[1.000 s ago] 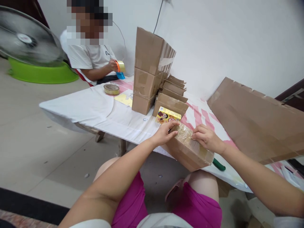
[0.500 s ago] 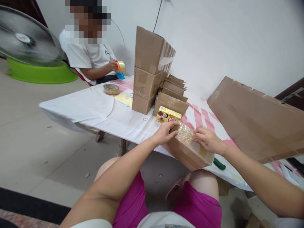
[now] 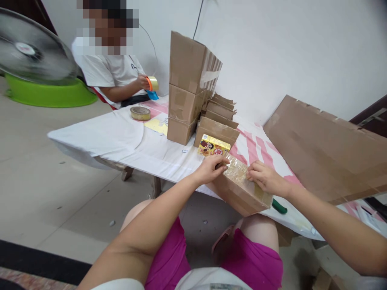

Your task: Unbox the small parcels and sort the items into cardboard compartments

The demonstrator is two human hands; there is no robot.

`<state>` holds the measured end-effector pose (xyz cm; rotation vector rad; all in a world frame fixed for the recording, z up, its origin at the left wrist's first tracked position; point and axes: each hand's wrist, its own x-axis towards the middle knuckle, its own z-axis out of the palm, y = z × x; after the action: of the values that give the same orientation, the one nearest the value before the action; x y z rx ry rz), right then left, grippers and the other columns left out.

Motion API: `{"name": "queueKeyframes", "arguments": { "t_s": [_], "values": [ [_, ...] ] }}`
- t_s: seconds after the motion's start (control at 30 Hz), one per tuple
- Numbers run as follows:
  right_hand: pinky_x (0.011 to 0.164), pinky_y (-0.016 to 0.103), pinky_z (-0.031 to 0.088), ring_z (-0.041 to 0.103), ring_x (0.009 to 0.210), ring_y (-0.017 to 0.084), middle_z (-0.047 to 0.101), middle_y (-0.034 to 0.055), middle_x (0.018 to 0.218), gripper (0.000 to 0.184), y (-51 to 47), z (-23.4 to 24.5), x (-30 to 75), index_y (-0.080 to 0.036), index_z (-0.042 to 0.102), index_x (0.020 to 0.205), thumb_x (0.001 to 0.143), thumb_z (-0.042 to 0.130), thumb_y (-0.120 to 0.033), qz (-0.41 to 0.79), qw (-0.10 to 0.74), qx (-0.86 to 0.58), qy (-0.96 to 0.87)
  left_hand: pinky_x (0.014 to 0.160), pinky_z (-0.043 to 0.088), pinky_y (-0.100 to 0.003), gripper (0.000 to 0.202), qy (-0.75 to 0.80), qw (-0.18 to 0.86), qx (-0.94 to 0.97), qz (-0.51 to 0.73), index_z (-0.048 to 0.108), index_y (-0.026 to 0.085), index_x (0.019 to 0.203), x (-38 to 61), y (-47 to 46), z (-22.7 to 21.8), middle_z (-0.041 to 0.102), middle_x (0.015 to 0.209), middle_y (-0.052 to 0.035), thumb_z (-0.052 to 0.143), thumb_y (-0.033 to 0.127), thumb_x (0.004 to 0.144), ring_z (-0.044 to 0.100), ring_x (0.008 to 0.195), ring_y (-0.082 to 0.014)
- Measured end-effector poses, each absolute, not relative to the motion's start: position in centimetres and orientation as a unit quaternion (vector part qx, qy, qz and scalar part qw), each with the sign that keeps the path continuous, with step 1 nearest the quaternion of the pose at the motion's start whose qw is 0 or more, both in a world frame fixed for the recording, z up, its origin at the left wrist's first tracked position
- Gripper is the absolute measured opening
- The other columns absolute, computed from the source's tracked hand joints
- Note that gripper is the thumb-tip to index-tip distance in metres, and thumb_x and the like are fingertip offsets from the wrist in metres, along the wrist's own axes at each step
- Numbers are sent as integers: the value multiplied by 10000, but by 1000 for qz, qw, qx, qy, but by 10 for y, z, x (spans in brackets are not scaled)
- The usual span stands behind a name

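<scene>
A cardboard box (image 3: 234,192) rests at the table's near edge, close above my knees. Shiny, wrinkled clear packing tape (image 3: 236,168) covers its top. My left hand (image 3: 211,169) is at the box's left end, thumb and fingers closed at the edge of the tape. Bent fingers of my right hand (image 3: 262,176) pinch at the tape on the right part of the top; their tips are partly hidden. Just behind the box lies a yellow printed carton (image 3: 213,145). A green handle (image 3: 279,206) sticks out beside the box's right end.
Stacked cardboard boxes (image 3: 183,102) stand mid-table, with open-flapped boxes (image 3: 217,128) beside them. A tape roll (image 3: 140,113) lies on the white cloth (image 3: 115,137). Across the table a person holds a tape dispenser (image 3: 152,83). A large cardboard sheet (image 3: 326,149) leans at right; a fan (image 3: 33,50) stands left.
The view has shifted very slightly. Both hands keep nearly the same places on the box, the right one a touch further right.
</scene>
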<state>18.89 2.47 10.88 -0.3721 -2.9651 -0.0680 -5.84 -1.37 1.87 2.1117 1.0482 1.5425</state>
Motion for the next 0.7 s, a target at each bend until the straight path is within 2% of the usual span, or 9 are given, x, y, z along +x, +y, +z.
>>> {"name": "queueKeyframes", "arguments": {
  "t_s": [0.17, 0.43, 0.7],
  "values": [
    [724, 319, 448, 485, 825, 186, 557, 75, 854, 205, 23, 108, 191, -192, 588, 843, 917, 408, -126, -30, 71, -119, -990, 689, 437, -258, 134, 364, 162, 740, 542, 630, 165, 920, -58, -13, 19, 608, 743, -20, 538, 232, 850, 552, 706, -144],
    [729, 317, 437, 482, 833, 185, 562, 78, 877, 191, 16, 108, 198, -192, 596, 861, 925, 421, -154, -49, 78, -125, -988, 764, 463, -293, 114, 358, 174, 736, 547, 625, 181, 890, -56, -11, 17, 655, 843, -47, 528, 230, 853, 597, 812, -170],
    [718, 316, 430, 490, 830, 187, 567, 78, 869, 200, 12, 108, 202, -195, 599, 847, 922, 420, -144, -54, 83, -133, -986, 745, 459, -292, 132, 371, 180, 735, 538, 607, 180, 922, -55, -13, 17, 631, 837, -42, 517, 250, 857, 578, 782, -162]
  ]
}}
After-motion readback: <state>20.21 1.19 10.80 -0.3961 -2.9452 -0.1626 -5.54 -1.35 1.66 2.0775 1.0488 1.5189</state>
